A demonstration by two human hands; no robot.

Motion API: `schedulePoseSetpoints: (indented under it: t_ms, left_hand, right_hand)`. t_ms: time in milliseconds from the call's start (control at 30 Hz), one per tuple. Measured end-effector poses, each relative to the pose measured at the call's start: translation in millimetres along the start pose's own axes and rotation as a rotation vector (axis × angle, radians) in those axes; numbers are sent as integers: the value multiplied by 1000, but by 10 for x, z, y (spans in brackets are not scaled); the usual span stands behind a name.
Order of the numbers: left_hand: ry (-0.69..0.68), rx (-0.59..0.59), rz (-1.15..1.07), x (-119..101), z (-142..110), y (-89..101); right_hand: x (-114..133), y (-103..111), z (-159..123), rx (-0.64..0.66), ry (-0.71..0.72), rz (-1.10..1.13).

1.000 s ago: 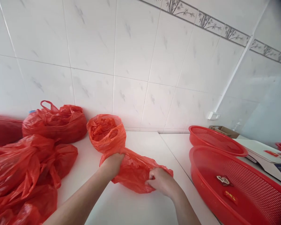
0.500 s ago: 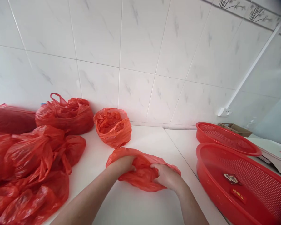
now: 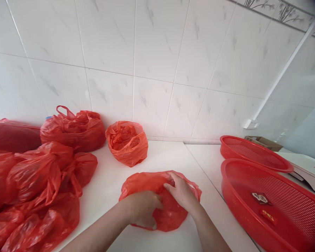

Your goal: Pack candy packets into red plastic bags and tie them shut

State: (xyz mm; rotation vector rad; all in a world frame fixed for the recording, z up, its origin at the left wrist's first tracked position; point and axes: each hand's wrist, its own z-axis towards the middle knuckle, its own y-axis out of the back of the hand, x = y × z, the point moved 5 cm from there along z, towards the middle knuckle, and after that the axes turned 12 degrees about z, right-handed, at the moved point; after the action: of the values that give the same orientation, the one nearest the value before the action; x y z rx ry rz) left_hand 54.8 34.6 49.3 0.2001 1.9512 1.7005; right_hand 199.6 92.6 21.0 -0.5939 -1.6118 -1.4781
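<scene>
A crumpled red plastic bag (image 3: 170,213) lies low on the white counter in front of me, its mouth spread wide. My left hand (image 3: 144,208) presses into its left and near side, with thumb and fingers apart. Toward the far right rim, my right hand (image 3: 183,192) holds the thin plastic between thumb and fingers; some fingertips are hidden. Just beyond stands another open red bag (image 3: 127,143), stuffed with crumpled red plastic.
Filled and knotted red bags (image 3: 34,175) heap up on the left, with a handled bag (image 3: 73,131) behind. At right sit two red mesh baskets (image 3: 233,196), the nearer containing small packets (image 3: 261,198). A white scale-like device (image 3: 301,168) stands beyond them. The tiled wall (image 3: 157,105) closes off the back.
My left hand has moved down and right, nearer to me. My right hand has shifted up to the bag's far side. The bag's near edge has come closer and its shape is rounder.
</scene>
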Motion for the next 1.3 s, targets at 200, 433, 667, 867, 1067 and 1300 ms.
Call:
schedulePoseSetpoints:
  t_ms: [200,433,667,867,1067,1300]
  left_hand:
    - [-289,224,-129,-205,-196,-129]
    - [-3,-224,173,111,-32,31]
    - [118,-511,365,433,-2,63]
    - [121,-728,385,594,-99,63]
    - [327,-1088,23,759,-276,115]
    - [448,-786,-997,880,-98,-100]
  right_hand:
    - [-246,153,100,-84,-164,-134]
    - [-150,147,90,-176,-34,-89]
    - [-207,-16,-14,135,-181,-237]
    - [-226,179,-112,165,-222,-236]
    - [58,190,-112,-1,-58,-113]
    - [233,-193,-134,73,218,-79]
